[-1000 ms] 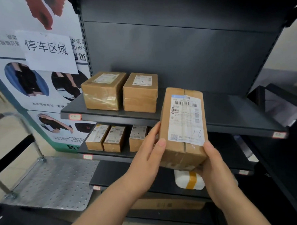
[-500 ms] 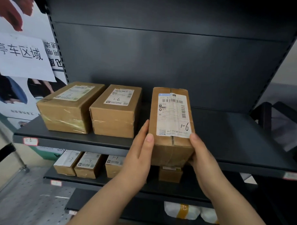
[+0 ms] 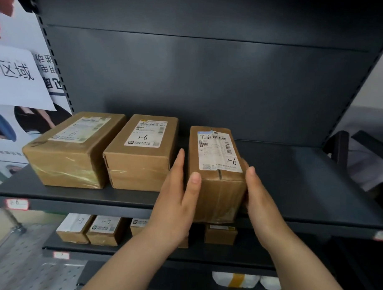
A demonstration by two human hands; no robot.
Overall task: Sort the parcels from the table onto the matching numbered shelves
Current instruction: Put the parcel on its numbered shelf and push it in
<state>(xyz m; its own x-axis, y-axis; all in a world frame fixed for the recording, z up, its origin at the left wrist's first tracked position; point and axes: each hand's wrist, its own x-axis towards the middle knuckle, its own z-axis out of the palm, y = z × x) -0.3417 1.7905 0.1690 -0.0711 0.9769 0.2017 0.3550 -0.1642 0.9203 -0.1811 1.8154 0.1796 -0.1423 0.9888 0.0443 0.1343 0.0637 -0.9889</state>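
Observation:
A brown cardboard parcel (image 3: 217,180) with a white label marked 1-6 lies lengthwise over the front of the dark shelf (image 3: 310,192), its near end past the shelf edge. My left hand (image 3: 175,200) holds its left side, fingers straight along the side and thumb on the front face. My right hand (image 3: 258,199) grips its right side. To its left stand two more brown parcels marked 1-6, a middle one (image 3: 140,151) and a far-left one (image 3: 71,149). The shelf edge carries a tag reading 1-6 (image 3: 17,204).
The shelf below holds several small parcels marked 1-7 (image 3: 105,229). White padded bags (image 3: 235,279) lie on a lower shelf. A perforated metal cart deck (image 3: 19,264) sits at lower left, beside a poster wall (image 3: 17,80). Bare shelf surface extends right of the held parcel.
The parcel has gone up from in front of the lower shelves and forward onto the 1-6 shelf, with both hands still on its sides. The view has moved closer to the shelf.

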